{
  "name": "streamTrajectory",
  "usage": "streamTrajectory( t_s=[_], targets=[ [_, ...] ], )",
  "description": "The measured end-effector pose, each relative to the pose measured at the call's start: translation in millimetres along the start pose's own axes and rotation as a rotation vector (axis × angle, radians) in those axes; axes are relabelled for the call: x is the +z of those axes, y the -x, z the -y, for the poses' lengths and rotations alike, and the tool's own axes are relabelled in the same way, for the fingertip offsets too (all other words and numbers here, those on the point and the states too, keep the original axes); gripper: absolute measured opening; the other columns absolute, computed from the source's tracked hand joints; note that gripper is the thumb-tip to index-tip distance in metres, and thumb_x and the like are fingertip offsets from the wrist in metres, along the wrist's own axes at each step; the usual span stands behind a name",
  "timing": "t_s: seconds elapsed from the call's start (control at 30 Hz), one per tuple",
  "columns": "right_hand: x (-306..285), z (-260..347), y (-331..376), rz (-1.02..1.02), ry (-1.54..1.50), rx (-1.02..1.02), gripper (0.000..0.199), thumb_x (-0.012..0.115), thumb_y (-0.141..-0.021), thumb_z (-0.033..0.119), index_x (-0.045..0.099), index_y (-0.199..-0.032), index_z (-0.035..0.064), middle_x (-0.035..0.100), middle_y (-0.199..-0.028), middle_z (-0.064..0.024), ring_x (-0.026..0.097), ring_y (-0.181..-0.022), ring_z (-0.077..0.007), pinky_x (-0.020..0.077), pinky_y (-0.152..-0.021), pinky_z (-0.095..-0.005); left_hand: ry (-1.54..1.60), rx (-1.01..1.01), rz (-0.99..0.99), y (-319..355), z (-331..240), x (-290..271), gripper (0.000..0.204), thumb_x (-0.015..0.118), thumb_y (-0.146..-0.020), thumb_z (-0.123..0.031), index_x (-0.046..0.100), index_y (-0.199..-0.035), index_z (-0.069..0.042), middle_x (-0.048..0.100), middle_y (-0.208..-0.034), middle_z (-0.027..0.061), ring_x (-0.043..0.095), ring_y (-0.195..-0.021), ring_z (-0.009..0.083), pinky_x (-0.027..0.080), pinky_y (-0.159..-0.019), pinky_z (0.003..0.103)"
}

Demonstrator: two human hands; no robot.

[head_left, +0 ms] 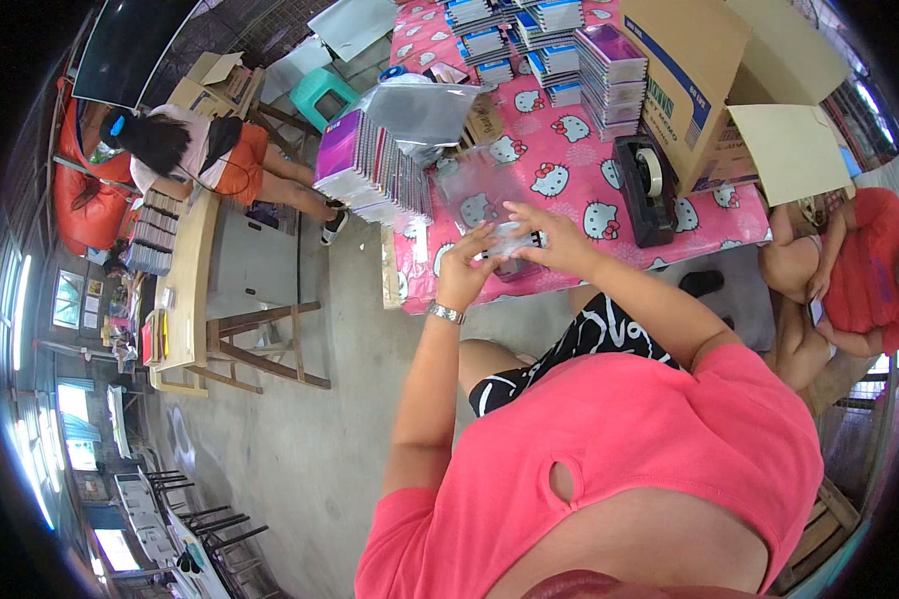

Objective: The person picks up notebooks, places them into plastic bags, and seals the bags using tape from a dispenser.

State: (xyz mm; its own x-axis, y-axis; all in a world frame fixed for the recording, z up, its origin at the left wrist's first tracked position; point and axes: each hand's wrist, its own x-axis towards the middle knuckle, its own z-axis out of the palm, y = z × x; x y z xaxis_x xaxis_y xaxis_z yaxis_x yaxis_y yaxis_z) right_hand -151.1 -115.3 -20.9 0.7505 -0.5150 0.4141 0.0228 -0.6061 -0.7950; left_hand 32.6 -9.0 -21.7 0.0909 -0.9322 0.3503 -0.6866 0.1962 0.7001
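Over the near edge of the pink table, my left hand (463, 268) and my right hand (557, 243) are close together, fingertips bent inward. Between them they pinch a small clear plastic piece (509, 243); its exact kind is hard to make out. Just beyond my hands, a clear plastic sheet or sleeve (474, 187) lies on the patterned tablecloth (551, 181). To the left of it rises a tall stack of spiral notebooks (366, 172) with purple covers. More clear plastic bags (418, 112) rest behind that stack.
A black tape dispenser (643, 195) stands right of my hands, beside an open cardboard box (691, 95). Further notebook stacks (609, 80) fill the far side. One person (210, 155) bends over a wooden table at left; another person (854, 270) sits at right holding a phone.
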Motion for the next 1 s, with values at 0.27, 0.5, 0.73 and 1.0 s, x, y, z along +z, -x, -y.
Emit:
streamTrajectory(
  t_s=[0.27,0.5,0.73,1.0],
  targets=[
    [22.3,-4.1,1.2,-0.211,-0.113,0.092,0.064,0.07,-0.074,0.011,0.041,-0.13,0.0064,0.062,-0.077,-0.0039,0.061,-0.08,-0.0201,0.0439,-0.079,-0.0375,0.136,-0.217,-0.225,-1.2,8.9,10.3,0.019,0.081,-0.064,-0.009,0.074,-0.082,-0.007,0.052,-0.117,0.0126,0.049,-0.111,0.0248,0.038,-0.097,0.037],
    [25.4,7.2,-11.9,-0.277,0.337,0.049,0.062,0.064,-0.077,0.011,0.039,-0.134,0.0092,0.062,-0.077,-0.0004,0.056,-0.091,-0.0195,0.03,-0.085,-0.0421,0.635,-0.74,-0.018,-27.0,-12.1,-4.8,0.017,0.082,-0.062,-0.013,0.074,-0.076,-0.007,0.051,-0.12,0.0165,0.051,-0.108,0.0289,0.042,-0.094,0.04],
    [-33.4,4.4,13.4,-0.329,0.051,0.2,0.042,0.066,-0.079,0.014,0.057,-0.119,0.0076,0.065,-0.085,-0.0083,0.062,-0.084,-0.024,0.0467,-0.076,-0.0362,-0.248,-0.263,0.079,-52.7,0.1,-6.4,0.051,0.077,-0.062,-0.005,0.055,-0.105,0.009,0.067,-0.066,0.0077,0.064,-0.064,0.0165,0.05,-0.055,0.03],
    [-153.0,-66.6,123.1,-0.552,0.832,0.51,0.016,0.062,-0.083,0.017,0.063,-0.094,0.005,0.064,-0.083,-0.0135,0.061,-0.08,-0.032,0.0485,-0.072,-0.0375,-0.295,-0.473,0.425,-74.8,-22.8,-18.6,0.035,0.077,-0.062,-0.012,0.068,-0.094,-0.001,0.068,-0.073,0.0101,0.066,-0.076,0.0207,0.05,-0.071,0.032]
  ],
)
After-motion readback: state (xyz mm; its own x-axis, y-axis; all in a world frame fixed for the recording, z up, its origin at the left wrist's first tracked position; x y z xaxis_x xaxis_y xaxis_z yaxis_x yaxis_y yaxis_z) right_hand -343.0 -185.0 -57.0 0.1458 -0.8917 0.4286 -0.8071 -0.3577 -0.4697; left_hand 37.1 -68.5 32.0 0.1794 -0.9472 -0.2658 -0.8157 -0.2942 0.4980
